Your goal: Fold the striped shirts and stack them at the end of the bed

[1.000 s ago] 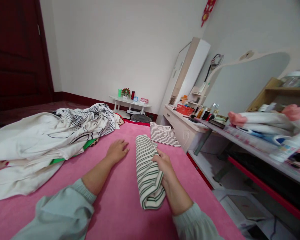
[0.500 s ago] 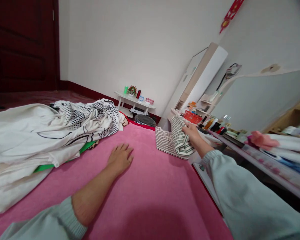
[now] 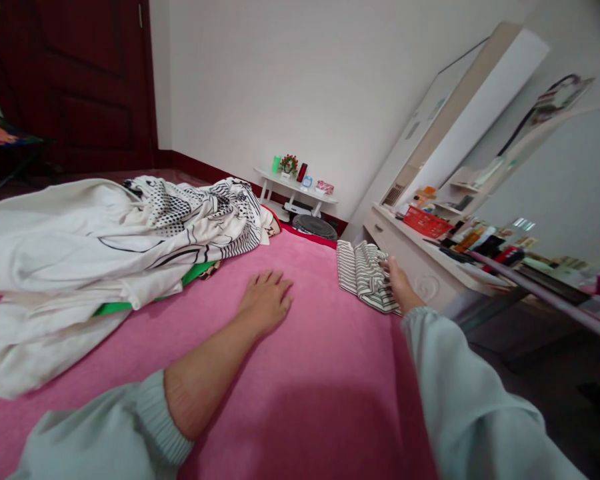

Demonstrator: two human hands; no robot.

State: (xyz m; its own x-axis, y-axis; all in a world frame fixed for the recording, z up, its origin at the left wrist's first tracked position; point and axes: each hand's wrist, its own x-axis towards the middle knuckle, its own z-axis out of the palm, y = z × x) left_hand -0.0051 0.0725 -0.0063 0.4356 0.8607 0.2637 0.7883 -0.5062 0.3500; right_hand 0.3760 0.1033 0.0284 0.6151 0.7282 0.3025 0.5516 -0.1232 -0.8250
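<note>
My left hand (image 3: 266, 303) lies flat on the pink bed cover (image 3: 320, 360), fingers spread and holding nothing. At the bed's right edge my right hand (image 3: 397, 280) grips the near side of a folded striped cloth (image 3: 365, 273), white with dark lines. Its fingers are partly hidden in the folds. The cloth rests low on the bed cover, with its left part flat and its right part bunched. Left of my left hand is a heap of white clothes (image 3: 110, 247) with black dots and lines. A green piece of fabric (image 3: 197, 272) shows beneath the heap.
Beyond the bed's right side stands a white dressing table (image 3: 415, 247) with a red basket (image 3: 427, 221), bottles and a mirror. A small white shelf (image 3: 295, 187) with a potted plant is against the far wall. A dark red door (image 3: 75, 87) is at the back left.
The striped cloth has come down from a raised fold to lie lower on the bed, my right hand moving down with it. My left hand stays flat. The camera view has turned.
</note>
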